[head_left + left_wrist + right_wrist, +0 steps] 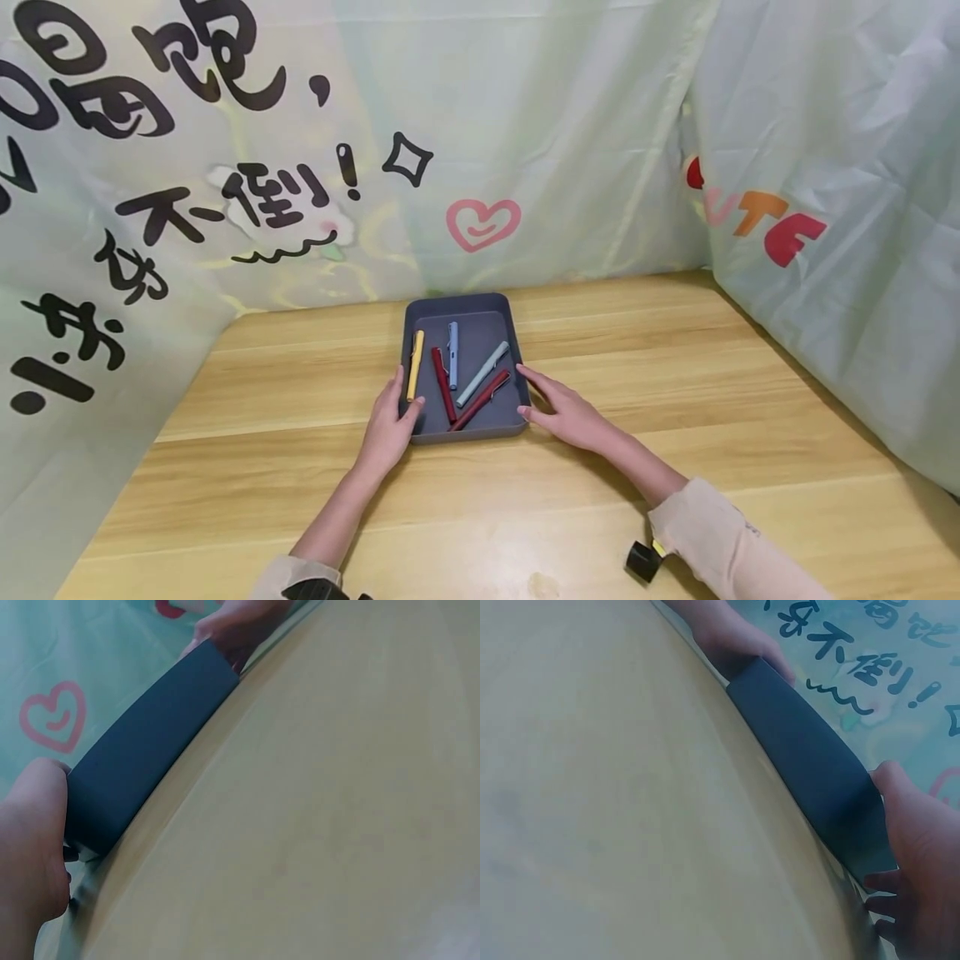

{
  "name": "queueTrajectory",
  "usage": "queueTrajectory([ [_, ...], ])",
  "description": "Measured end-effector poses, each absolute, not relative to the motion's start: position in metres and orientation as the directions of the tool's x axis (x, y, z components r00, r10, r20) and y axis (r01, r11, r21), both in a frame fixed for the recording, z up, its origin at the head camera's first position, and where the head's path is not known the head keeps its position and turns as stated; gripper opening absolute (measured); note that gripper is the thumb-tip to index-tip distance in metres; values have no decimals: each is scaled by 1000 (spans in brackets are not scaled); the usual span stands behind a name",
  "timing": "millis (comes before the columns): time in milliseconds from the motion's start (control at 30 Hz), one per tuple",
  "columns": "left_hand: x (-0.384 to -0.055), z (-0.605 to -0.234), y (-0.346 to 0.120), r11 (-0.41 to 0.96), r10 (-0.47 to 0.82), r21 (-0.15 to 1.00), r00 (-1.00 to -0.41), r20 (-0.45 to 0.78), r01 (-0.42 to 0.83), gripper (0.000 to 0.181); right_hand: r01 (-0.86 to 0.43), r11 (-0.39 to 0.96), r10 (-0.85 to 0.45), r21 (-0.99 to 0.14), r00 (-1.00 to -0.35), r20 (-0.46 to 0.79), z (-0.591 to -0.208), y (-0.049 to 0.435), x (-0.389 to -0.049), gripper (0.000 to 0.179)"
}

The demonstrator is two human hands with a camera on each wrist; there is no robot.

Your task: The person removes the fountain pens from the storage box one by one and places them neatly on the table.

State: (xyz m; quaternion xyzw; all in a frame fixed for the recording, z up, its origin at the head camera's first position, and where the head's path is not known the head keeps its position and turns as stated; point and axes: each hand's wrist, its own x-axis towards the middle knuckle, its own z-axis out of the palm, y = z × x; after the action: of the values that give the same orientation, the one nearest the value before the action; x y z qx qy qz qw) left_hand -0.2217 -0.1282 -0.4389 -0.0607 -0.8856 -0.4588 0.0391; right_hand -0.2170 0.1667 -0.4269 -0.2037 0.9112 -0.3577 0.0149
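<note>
A dark grey rectangular tray (480, 329) lies on the table with several clipped pens inside. A yellow pen (415, 367) lies along its left wall, and a blue pen (453, 358) beside that. One dark red pen (444, 386) slants near the middle. A pale blue-green pen (482, 375) and another dark red pen (480, 402) lie diagonally at the right. My left hand (388, 429) grips the tray's near left side, thumb over the rim. At the near right side my right hand (570, 417) holds the wall, its thumb at the rim (871, 774) and fingers lower down.
The wooden table (300, 475) stretches around the tray. Behind it hangs a pale printed curtain (570, 150) with black lettering and a pink heart, and another curtain (855, 333) runs along the right edge. A small black device (643, 562) sits by the right sleeve.
</note>
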Motion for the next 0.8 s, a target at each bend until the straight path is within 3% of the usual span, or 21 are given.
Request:
queueTrajectory([
  [500, -219, -431, -122, 607, 91, 785, -992, 88, 126, 70, -376, 631, -395, -678, -909, 137, -421, 172, -215, 68],
  [667, -224, -424, -127, 645, 137, 738, -980, 142, 197, 75, -414, 644, -376, -643, -903, 206, -413, 166, -219, 64],
  [800, -235, -420, -127, 686, 171, 674, -961, 216, 274, 75, -437, 622, -298, -650, -900, 319, -402, 155, -221, 49],
])
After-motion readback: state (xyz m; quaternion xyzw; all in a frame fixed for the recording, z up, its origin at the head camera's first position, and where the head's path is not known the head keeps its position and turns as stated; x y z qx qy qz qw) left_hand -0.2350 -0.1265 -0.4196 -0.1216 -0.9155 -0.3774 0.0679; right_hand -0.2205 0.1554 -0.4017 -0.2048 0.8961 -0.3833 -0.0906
